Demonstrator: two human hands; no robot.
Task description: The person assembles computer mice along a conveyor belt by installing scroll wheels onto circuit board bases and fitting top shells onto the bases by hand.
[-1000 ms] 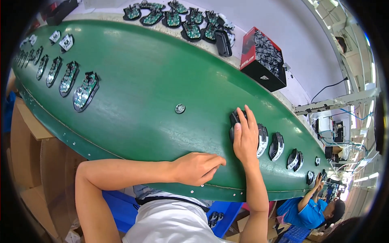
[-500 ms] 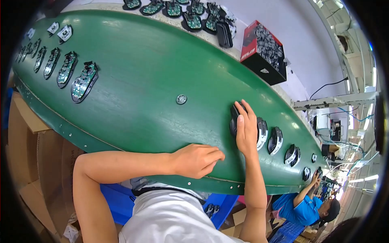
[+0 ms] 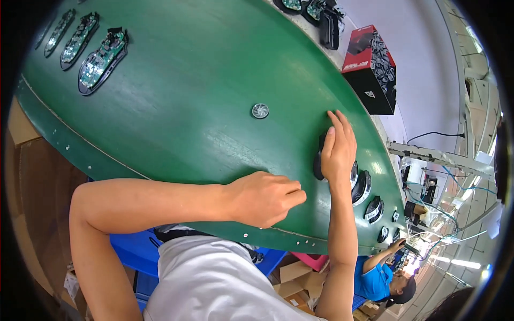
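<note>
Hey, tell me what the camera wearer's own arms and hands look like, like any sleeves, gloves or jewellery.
The left hand and right hand wear no gloves, and I see no rings. The left forearm and right forearm are bare, with no sleeve, watch or bracelet visible. The shirt is white.

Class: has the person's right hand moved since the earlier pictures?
Yes, forward: judged against the black shell, the right hand now reaches farther past the shell's far end.
</note>
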